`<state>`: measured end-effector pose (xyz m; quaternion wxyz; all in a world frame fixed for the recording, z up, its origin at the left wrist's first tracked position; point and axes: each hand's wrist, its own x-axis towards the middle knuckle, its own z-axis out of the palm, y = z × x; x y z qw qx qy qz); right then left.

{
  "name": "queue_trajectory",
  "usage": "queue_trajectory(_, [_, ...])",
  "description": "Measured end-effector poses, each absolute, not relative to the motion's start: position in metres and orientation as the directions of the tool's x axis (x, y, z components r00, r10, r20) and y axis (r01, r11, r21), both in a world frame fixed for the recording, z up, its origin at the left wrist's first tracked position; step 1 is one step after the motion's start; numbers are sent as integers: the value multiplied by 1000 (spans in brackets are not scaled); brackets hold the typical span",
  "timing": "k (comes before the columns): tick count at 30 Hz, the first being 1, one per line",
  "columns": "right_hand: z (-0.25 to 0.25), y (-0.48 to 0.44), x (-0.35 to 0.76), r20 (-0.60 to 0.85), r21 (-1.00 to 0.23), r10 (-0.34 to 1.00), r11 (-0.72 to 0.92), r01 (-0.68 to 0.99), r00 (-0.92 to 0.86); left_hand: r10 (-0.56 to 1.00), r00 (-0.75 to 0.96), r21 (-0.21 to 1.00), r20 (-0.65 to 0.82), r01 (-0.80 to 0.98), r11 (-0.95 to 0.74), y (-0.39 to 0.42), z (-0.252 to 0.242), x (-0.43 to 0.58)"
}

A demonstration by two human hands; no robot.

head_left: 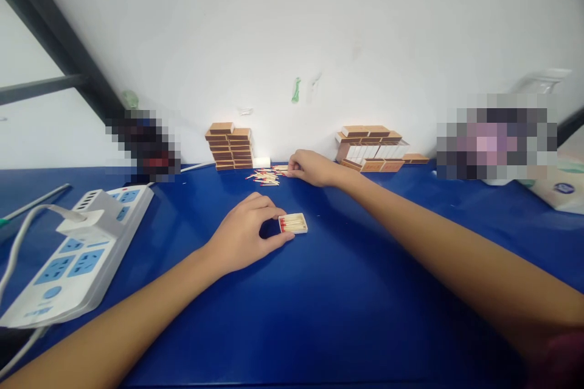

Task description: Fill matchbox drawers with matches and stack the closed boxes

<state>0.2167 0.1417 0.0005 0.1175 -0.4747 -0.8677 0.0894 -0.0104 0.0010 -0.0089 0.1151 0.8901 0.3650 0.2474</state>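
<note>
A small white matchbox tray (299, 223) with red-tipped matches in it lies on the blue table. My left hand (250, 232) grips this tray at its left end between thumb and fingers. Farther back, a loose pile of matches (266, 178) is spread on the table. My right hand (310, 167) is at the right edge of that pile, its fingers pinched together at some matches. How many are between the fingertips I cannot make out.
Brown matchboxes stand in a stack (230, 149) at the back left; another stack (371, 151) stands back right against the wall. A small white item (261, 162) sits behind the pile. A power strip (86, 255) with cables lies left, a plastic packet (563, 185) right.
</note>
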Motion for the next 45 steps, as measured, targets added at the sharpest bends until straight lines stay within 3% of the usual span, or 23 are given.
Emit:
queue_trajectory(8, [15,109,229,7,-258,852,507,822,-523,706,608,384,362,593,-708,2,-9,-10])
queue_trajectory(17, [3,46,264,106,-340,844,528,778,-527,702,609,376,370,593,-712,0,-8,-8])
queue_trajectory(31, [4,26,260,206,-469,806,579,667,-555,719,587,355,372,626,-694,-2,-3,-11])
queue_trajectory(45, [7,-2,239,138,-476,771,602,641,-622,693,619,345,369,601,-721,-4,-4,-8])
